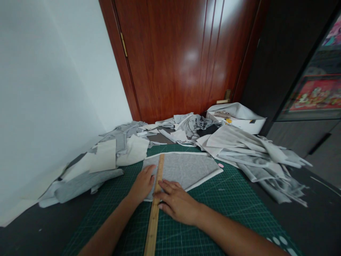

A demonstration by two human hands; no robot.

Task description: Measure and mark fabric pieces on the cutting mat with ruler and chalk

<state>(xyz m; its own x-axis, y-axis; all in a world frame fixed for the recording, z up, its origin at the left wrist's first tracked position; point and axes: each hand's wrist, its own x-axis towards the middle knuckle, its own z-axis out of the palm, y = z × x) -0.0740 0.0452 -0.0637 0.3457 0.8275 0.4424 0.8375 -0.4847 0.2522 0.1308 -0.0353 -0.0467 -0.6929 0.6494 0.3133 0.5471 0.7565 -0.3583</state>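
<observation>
A piece of grey fabric (186,167) with pale edges lies flat on a green cutting mat (213,206). Across its left part runs a long wooden ruler (152,227), pointing away from me and reaching past the fabric's near edge. My left hand (144,183) rests on the fabric just left of the ruler, fingers stretched forward. On the other side, my right hand (176,201) lies with spread fingers, their tips on the ruler. A small pink disc (221,165) sits beside the fabric's right corner.
Grey and cream fabric pieces (106,156) are heaped along the white wall on the left. More grey strips (250,149) pile up at the right, before a white box (247,124). A red-brown wooden door (170,64) stands behind, with a dark cabinet (306,138) at right.
</observation>
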